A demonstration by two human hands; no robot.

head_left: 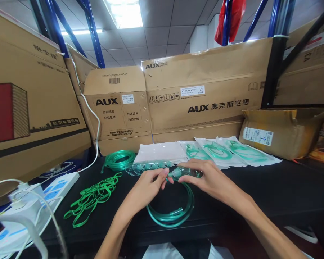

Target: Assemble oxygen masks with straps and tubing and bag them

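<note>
Over a black table (272, 190), both my hands hold a clear oxygen mask (187, 172) with a green connector. My left hand (148, 187) pinches the connector end of the green tubing (172, 216), which loops down toward the table's front edge. My right hand (207, 180) is wrapped round the mask body. Just behind my hands lies a row of several clear masks (148, 167) stacked together.
A coil of green tubing (118, 160) and a heap of green elastic straps (94, 198) lie at left. Sealed bags holding masks (232, 151) and a white flat bag (162, 151) sit behind. Cardboard boxes (194, 97) wall the back. A white power strip (45, 194) with cables lies at far left.
</note>
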